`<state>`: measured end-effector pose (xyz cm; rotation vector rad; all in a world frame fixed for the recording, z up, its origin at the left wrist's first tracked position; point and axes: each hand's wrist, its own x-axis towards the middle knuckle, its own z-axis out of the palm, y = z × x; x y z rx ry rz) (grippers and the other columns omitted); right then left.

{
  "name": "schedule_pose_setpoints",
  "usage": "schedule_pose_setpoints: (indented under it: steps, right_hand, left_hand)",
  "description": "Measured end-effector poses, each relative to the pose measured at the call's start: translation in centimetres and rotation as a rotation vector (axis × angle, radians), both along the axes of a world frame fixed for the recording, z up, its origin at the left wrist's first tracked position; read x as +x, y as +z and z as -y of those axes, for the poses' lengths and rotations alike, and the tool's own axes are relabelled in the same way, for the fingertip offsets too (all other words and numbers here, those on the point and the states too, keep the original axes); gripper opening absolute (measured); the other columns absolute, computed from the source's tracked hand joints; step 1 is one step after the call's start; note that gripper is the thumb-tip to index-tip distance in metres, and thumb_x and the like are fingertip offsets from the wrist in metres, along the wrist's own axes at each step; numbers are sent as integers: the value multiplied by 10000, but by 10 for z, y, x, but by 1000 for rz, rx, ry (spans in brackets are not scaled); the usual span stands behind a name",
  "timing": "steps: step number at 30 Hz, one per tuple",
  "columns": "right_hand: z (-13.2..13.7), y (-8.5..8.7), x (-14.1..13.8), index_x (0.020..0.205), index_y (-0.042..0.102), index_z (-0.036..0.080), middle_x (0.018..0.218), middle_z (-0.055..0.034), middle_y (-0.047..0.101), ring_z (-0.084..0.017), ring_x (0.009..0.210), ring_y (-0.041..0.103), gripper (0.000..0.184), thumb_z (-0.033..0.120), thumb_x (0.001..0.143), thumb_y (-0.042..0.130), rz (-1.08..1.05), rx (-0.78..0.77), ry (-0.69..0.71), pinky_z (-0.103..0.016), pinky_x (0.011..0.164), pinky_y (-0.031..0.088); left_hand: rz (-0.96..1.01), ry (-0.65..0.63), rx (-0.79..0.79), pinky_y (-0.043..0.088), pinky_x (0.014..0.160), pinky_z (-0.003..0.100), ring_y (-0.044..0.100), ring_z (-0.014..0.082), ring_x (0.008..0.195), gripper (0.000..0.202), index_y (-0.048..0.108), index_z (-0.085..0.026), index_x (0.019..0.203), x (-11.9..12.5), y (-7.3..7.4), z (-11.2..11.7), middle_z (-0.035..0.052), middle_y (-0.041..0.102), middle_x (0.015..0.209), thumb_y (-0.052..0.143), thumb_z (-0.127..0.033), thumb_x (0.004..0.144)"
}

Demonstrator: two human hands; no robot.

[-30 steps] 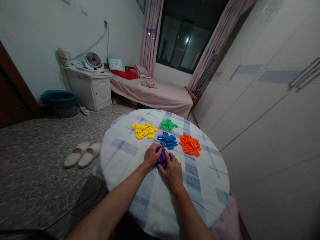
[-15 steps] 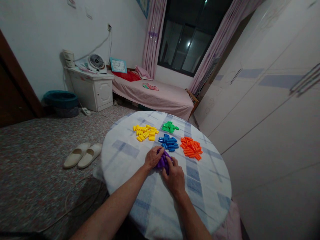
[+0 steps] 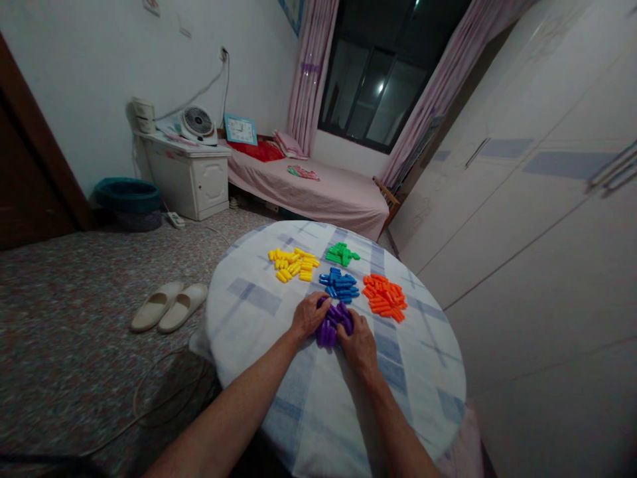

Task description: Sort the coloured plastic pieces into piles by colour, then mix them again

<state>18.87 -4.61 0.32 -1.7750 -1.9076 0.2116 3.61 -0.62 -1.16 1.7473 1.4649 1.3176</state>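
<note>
A heap of purple plastic pegs (image 3: 332, 323) lies on the round table (image 3: 279, 392) with its blue-checked white cloth. My left hand (image 3: 308, 315) cups the heap from the left, fingers curled against it. My right hand (image 3: 359, 343) presses in from the right, fingers curled over the pegs. Beyond the hands lie sorted heaps: yellow pegs (image 3: 294, 263), green pegs (image 3: 341, 253), blue pegs (image 3: 339, 285) and orange pegs (image 3: 384, 297).
White wardrobe doors (image 3: 537, 219) stand close on the right. A pair of white slippers (image 3: 168, 305) and a cable lie on the floor to the left. A pink bed (image 3: 318, 189), a white cabinet (image 3: 192, 179) with a fan and a teal basin (image 3: 127, 196) are behind.
Both hands have stayed around the purple pegs; the right hand has slid slightly outward, so more of the heap shows. The camera has shifted a little.
</note>
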Motion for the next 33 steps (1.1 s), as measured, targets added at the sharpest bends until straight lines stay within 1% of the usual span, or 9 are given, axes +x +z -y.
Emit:
schedule_pose_setpoints:
  steps: [4,8,11,14,16,19,26,29,33]
  right_hand:
    - [-14,1,20,1135,595,197,1065,-66,653,-232,982,604,477,455,739,531,-375,-81,-60,-367,880,461]
    - [-37,17,31,993,621,173,848,-68,678,-227,776,644,485,548,703,515,-589,-203,-147,-353,666,520]
    - [-67,40,34,1041,584,164,832,-71,670,-207,700,649,544,594,762,400,-620,-185,-134,-334,582,521]
    - [-91,62,32,1200,510,168,1075,-115,637,-231,966,624,603,589,789,377,-607,-71,-138,-382,793,516]
    - [-94,67,27,1269,474,151,1268,-151,543,-267,1206,482,637,546,770,444,-569,1,-140,-425,991,404]
    - [-76,53,12,1296,477,144,1366,-149,469,-274,1300,372,664,495,735,522,-507,42,-78,-424,1094,274]
    - [-6,-14,-21,1383,405,175,1420,-123,428,-262,1319,369,641,469,820,493,-125,88,297,-456,1085,290]
    - [5,-24,-24,1396,400,186,1453,-119,391,-324,1363,283,758,478,731,617,67,154,356,-528,1100,228]
    - [9,-22,-25,1394,399,173,1429,-126,421,-332,1332,323,802,418,681,674,134,202,316,-520,1079,266]
  left_hand:
    - [-4,7,-16,470,846,282,629,173,929,252,656,-225,996,0,1,0,23,694,986,452,-342,907]
    - [-9,13,-36,463,822,279,628,172,902,293,657,-228,970,0,1,-1,25,693,963,394,-350,932]
    - [-11,6,-42,457,806,278,626,170,892,339,655,-231,946,0,0,-1,25,690,943,340,-355,952]
    - [-3,-4,-31,454,809,271,624,162,895,376,644,-228,949,-2,0,-1,25,683,921,287,-344,966]
    - [8,-9,-20,455,817,266,624,156,893,396,637,-224,945,-2,0,-1,26,679,909,258,-332,971]
    - [36,-12,-9,457,822,260,624,153,888,416,629,-222,940,-3,-2,-1,27,676,904,236,-354,975]
    - [91,-27,-8,454,845,263,618,161,907,432,607,-212,960,-4,-4,-3,41,667,940,211,-384,970]
    - [92,-44,-6,454,845,268,616,163,895,406,604,-213,967,-5,-2,-3,34,660,920,231,-371,960]
    - [93,-78,3,444,876,285,607,170,908,379,606,-194,983,-6,3,-1,42,654,939,265,-357,946]
